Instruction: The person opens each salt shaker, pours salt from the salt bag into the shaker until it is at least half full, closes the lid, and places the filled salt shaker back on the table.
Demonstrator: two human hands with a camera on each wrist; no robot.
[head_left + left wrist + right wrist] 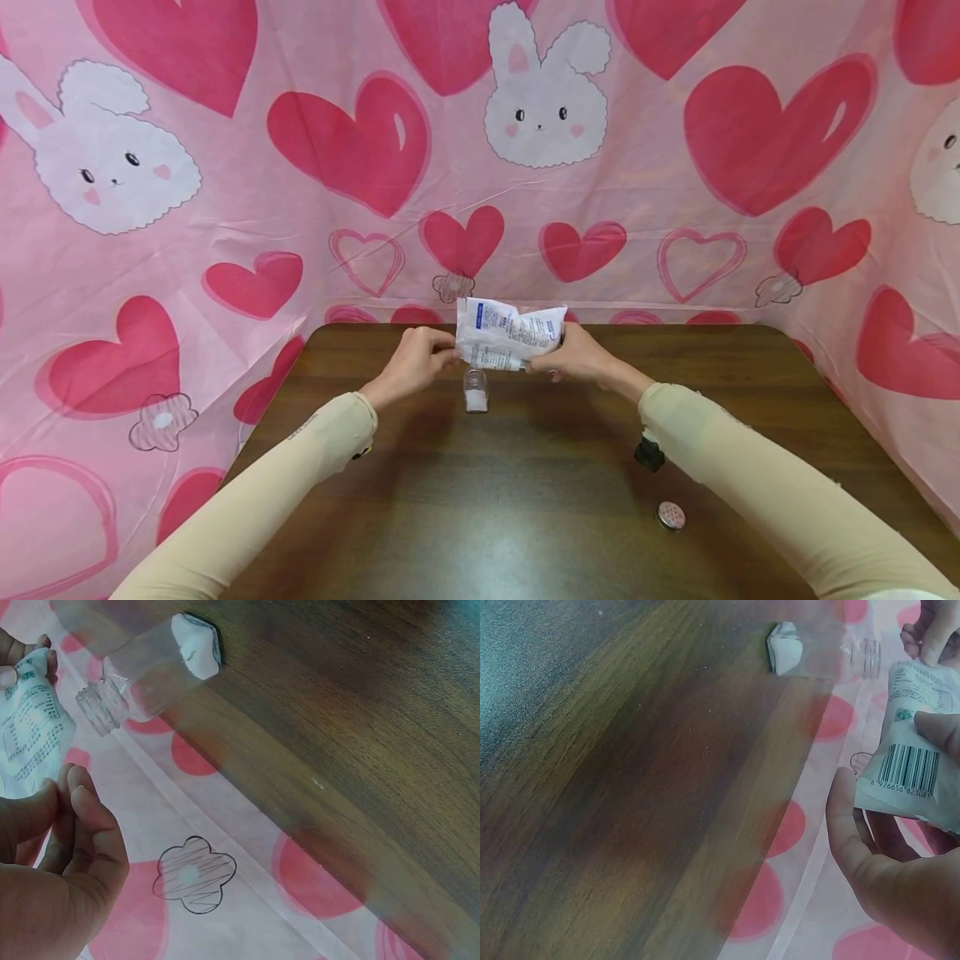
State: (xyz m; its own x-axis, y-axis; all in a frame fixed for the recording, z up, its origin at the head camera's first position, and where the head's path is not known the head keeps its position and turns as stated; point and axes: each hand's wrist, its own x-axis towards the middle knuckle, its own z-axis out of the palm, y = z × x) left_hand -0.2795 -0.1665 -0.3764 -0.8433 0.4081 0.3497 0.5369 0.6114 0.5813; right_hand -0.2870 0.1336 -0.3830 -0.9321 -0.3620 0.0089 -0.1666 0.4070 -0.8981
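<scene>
1. Left hand (412,362), 1: thumb and fingertips pressed together, pinching the left edge of the bag.
2. Right hand (583,354), 1: gripping the right end of the bag, thumb on 1 face and fingers curled around the other.
3. Bag (506,329), 1: white, creased, printed with small text, a blue block and, at the end in the right hand, a barcode. Held off the table between the 2 hands, its left part above the jar. Whether it touches the jar's mouth cannot be told for certain from these angles.
4. Jar (476,392), 1: clear, with a threaded neck, uncapped, upright on the table, nearer the left hand than the right.
5. White powder (199,646): inside the jar, covering the bottom, with bare clear wall above it.
6. Sleeves (277,475), 2: pale cream, reaching to the wrists.
7. Black device (649,452), 1: under the right wrist.
8. Lid (671,516), 1: round, dotted top, shiny rim; lying on the table near the right forearm, well apart from the jar.
9. Table (450,508), 1: dark brown wood grain, some pale specks on its surface.
10. Cloth (525,192): pink, hung behind the table and at its 2 sides; hearts, flowers and 3 rabbit heads, 1 cut off at the right.
</scene>
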